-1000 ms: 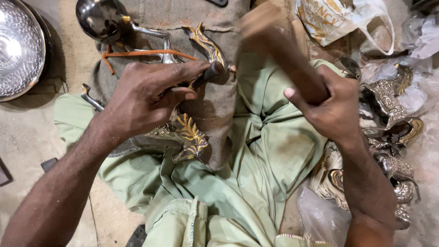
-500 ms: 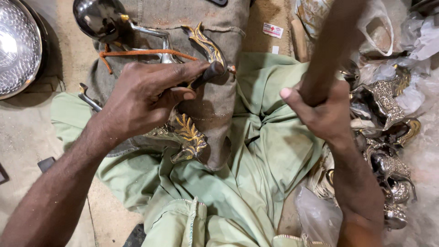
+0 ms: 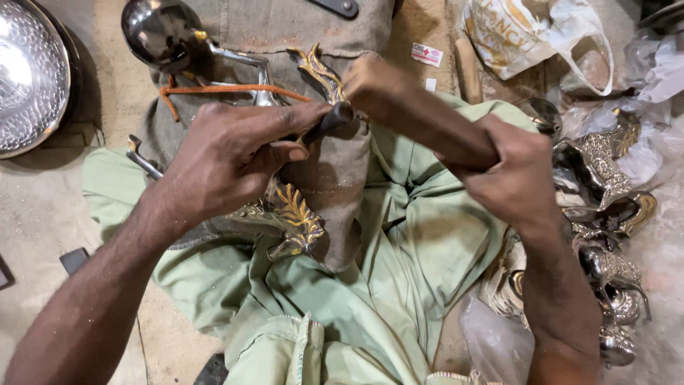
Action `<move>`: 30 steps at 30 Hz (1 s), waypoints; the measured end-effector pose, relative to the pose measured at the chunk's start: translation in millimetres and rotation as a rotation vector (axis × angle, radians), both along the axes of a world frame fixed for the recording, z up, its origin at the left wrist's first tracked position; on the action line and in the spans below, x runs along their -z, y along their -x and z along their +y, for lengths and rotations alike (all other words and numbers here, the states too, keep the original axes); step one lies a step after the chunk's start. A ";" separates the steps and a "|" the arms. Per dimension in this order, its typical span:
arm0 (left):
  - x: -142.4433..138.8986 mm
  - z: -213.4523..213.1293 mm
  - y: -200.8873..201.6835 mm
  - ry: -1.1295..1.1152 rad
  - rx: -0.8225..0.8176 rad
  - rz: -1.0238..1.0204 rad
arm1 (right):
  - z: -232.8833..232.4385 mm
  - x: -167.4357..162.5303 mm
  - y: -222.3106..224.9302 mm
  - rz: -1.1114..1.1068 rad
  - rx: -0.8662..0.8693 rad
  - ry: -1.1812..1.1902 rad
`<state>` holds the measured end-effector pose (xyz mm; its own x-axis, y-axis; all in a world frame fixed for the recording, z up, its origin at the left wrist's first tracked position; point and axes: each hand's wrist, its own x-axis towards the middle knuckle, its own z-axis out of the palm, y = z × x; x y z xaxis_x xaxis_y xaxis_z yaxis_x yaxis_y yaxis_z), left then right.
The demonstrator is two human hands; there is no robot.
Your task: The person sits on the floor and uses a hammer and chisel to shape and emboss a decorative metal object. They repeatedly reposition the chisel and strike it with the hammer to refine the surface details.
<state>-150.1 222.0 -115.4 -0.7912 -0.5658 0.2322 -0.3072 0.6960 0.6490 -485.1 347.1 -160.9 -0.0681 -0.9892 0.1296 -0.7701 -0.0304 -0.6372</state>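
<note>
1. The left hand [image 3: 228, 153] is clenched around a short dark punch [image 3: 326, 122], thumb and fingers pinching its shaft; the punch tip rests against an ornate gold-and-silver metal piece [image 3: 288, 217] that lies over a grey-brown cloth [image 3: 335, 178] on the lap.
2. The right hand [image 3: 516, 175] grips the lower end of a wooden mallet [image 3: 413, 107], whose blunt head sits just beside the top of the punch; whether they touch cannot be told.
3. The working gap between both hands is narrow, bounded below by bunched green fabric [image 3: 399, 249] and above by the upper curl of the metal piece.
4. To the upper left, a shiny dark ladle-like bowl [image 3: 153, 32] and an orange cord [image 3: 235, 89] lie on the cloth, close to the left knuckles.
5. A hammered silver tray [image 3: 28, 78] sits at the far left edge, well apart from the hands.
6. On the right, a crowded heap of embossed silver pieces [image 3: 605, 214] presses near the right wrist.
7. A white plastic bag [image 3: 534, 36] lies beyond the mallet at the top right.
</note>
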 end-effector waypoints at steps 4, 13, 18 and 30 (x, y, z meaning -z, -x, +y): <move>0.2 1.7 0.5 -0.039 -0.029 0.007 | 1.9 -0.1 -6.7 0.028 0.007 -0.083; -0.2 0.4 3.6 -0.037 -0.067 0.035 | -0.1 -20.6 4.1 0.336 -0.033 0.020; 10.2 4.5 -20.3 -0.209 -0.094 0.347 | 14.7 22.6 14.0 -0.115 0.129 -0.169; -0.7 11.7 -139.1 -0.242 -0.450 0.751 | 61.9 90.1 -24.6 0.263 0.206 -0.148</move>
<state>-10.9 233.8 -114.7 -0.1720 -0.8851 0.4325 0.0463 0.4313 0.9010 -460.4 409.1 -251.1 -0.2513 -0.9676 0.0255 -0.8886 0.2201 -0.4023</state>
